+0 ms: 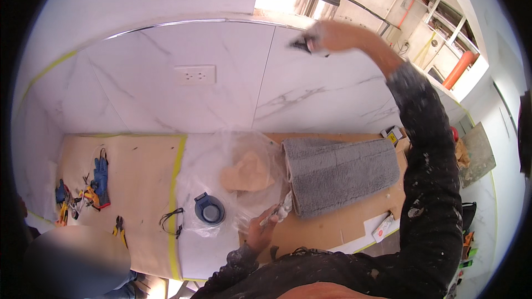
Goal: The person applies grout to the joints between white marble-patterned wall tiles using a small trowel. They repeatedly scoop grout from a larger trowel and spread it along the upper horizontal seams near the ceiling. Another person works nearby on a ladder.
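Observation:
My right hand (332, 36) is raised against the marble-look tile wall (221, 97), near its top edge. Its fingers close on a dark, flat, pointed tool (301, 44), too smeared by motion to name exactly. Low in front of me, my left hand (261, 232) grips a narrow thing coated in whitish paste (284, 209); its kind is hidden by the coating. Just beyond the left hand lies a clear plastic bag (235, 152) with beige powder (249, 173). Beside the bag stands a grey-blue cup (210, 209). A folded grey towel (343, 174) is right of the left hand.
Cardboard (327, 232) and brown paper (144, 188) cover the counter, with yellow tape (176, 205) along the paper's edge. Blue gloves (101, 174), pliers (119, 232) and a black cord (170, 222) lie left. Another person (83, 260) is at lower left. A socket plate (195, 75) is on the wall.

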Tool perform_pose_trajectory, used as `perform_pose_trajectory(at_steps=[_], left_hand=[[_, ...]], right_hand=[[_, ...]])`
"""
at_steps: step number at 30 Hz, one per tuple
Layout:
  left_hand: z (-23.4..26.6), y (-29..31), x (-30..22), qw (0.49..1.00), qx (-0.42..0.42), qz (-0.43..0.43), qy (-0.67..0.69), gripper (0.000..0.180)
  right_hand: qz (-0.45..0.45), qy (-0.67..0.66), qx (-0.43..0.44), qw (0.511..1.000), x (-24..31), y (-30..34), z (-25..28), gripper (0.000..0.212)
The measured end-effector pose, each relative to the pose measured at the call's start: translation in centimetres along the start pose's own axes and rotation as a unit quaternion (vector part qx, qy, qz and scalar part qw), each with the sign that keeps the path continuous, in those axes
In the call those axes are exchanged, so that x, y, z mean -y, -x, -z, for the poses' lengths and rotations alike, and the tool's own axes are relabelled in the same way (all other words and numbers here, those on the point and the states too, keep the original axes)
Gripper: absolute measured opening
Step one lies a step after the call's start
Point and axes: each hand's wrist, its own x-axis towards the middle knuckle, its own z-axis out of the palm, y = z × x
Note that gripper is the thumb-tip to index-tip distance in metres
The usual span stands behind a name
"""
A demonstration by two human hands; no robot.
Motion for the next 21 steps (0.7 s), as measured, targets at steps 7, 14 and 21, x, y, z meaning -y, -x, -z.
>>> perform_pose_trajectory(at_steps=[7, 14, 21], left_hand=[[-2.2, -3.5, -5.8, 0.930, 0.036, 0.033, 0.363, 0.042], [-1.5, -5.9, -10.9, 0.758, 0.100, -0.079, 0.639, 0.042], [-1.3, -9.1, -9.8, 0.899, -0.196, -0.391, -0.006, 0.051]], right_hand=[[0.277, -0.146, -0.152, 0.937, 11.7, 17.2, -9.4, 0.042], [0.086, -0.117, -0.159, 0.977, 9.5, 22.2, -14.8, 0.043], [-0.111, -0.904, -0.063, 0.408, 13.1, 25.4, -14.2, 0.024]])
